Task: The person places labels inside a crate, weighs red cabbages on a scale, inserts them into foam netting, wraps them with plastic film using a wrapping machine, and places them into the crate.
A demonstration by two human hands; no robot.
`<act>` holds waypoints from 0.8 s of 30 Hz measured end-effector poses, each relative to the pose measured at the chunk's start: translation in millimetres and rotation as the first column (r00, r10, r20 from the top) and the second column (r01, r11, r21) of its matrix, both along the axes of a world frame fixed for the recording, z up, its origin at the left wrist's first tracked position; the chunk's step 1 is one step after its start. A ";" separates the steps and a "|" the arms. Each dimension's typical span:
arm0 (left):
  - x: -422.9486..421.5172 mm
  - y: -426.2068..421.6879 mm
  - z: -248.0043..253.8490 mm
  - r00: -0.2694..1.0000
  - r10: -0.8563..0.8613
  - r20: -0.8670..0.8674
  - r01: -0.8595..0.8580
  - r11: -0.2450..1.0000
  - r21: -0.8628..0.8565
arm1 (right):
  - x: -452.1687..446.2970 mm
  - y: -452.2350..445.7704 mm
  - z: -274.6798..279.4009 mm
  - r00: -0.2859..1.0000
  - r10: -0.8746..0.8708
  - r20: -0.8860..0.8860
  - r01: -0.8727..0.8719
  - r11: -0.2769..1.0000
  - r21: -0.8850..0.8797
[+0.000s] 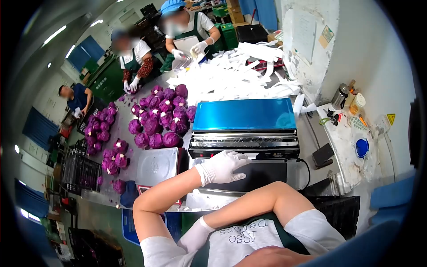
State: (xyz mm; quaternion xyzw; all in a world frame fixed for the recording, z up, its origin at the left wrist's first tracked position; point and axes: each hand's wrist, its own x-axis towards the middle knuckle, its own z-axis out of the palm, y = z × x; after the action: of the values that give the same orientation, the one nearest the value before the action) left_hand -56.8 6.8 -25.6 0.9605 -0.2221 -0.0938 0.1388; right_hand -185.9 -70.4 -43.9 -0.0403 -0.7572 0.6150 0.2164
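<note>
My left hand (223, 167), in a white glove, reaches over the front of a film wrapping machine (244, 116). Its fingers are stretched out and slightly apart above the dark plate (262, 175), near the machine's front edge, and nothing shows in them. Whether the fingertips touch the machine I cannot tell. Across my body lies my right arm, with the gloved right hand (195, 236) tucked beside my left upper arm; its fingers are hidden. Left of the machine stands a scale with a metal pan (156, 163). Purple cabbages (153, 125) are heaped beyond it.
White foam-like strips (235, 73) pile up behind the machine. Two co-workers (133, 55) in aprons work across the table; another person (80, 100) is farther left. Black crates (82, 171) stand at left. A side bench (344, 142) holds a flask (340, 96) and a blue-rimmed cup (361, 147).
</note>
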 end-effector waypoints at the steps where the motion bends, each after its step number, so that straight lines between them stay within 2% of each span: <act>1: -4.0 2.4 -0.3 0.999 0.005 -0.040 -0.004 1.000 0.021 | 1.1 0.3 -0.7 0.996 0.035 -0.086 -0.038 0.998 -0.040; 2: -8.2 5.3 -3.0 0.999 0.007 -0.034 -0.006 1.000 0.020 | 4.5 1.5 -0.1 0.984 0.061 -0.167 -0.075 0.994 -0.076; 3: -11.8 7.7 -7.6 1.000 0.007 -0.022 -0.006 1.000 0.018 | 10.6 1.8 5.0 0.992 0.089 -0.085 -0.100 0.986 -0.133; 6: -11.2 7.8 -13.9 1.000 0.000 0.000 0.000 1.000 -0.023 | 3.7 9.7 -4.2 0.989 0.089 -0.115 -0.089 0.996 0.000; 9: -3.4 -1.8 -16.4 1.000 -0.007 0.019 0.009 0.997 -0.079 | -0.6 8.2 -1.8 0.988 0.100 0.115 -0.099 0.995 -0.010; 11: -3.6 -8.9 -14.9 0.999 -0.005 0.039 0.009 0.992 -0.123 | -15.2 8.8 -31.7 0.999 0.003 -0.036 -0.005 0.998 -0.070; 13: -6.8 -10.2 -15.4 0.999 0.013 0.040 -0.006 0.986 -0.166 | -11.7 8.7 -34.6 0.996 -0.068 -0.055 0.062 0.992 -0.108; 16: -18.3 -0.3 -11.4 0.994 0.070 -0.081 -0.083 0.982 -0.170 | 17.0 2.5 -11.8 0.991 0.019 -0.133 -0.063 0.940 -0.337; 17: -22.8 4.9 -13.7 0.993 0.084 -0.085 -0.101 0.970 -0.222 | 31.8 2.0 -4.3 0.995 -0.071 -0.064 0.048 0.951 -0.304; 18: -27.5 11.0 -20.9 0.990 0.115 -0.077 -0.131 0.961 -0.243 | 43.5 14.5 -15.7 0.994 -0.111 0.000 0.111 0.993 -0.040; 20: -37.5 23.1 -35.6 0.982 0.175 -0.063 -0.186 0.941 -0.283 | 70.7 0.3 -20.1 0.921 -0.373 -0.111 0.349 0.918 -0.189; 22: -49.6 28.4 -37.9 0.955 0.266 -0.129 -0.295 0.885 -0.359 | 103.0 -9.3 -27.4 0.883 -0.465 0.057 0.465 0.856 -0.225; 24: -62.9 33.3 -45.0 0.918 0.356 -0.176 -0.396 0.801 -0.448 | 124.7 -19.7 -51.9 0.809 -0.565 0.164 0.581 0.810 -0.074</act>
State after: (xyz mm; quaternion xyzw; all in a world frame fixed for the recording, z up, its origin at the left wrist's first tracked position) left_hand -119.8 40.1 -70.7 0.9168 -0.0372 -0.0469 0.3947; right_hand -61.1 -90.1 -95.9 -0.3213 -0.6840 0.5612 0.3376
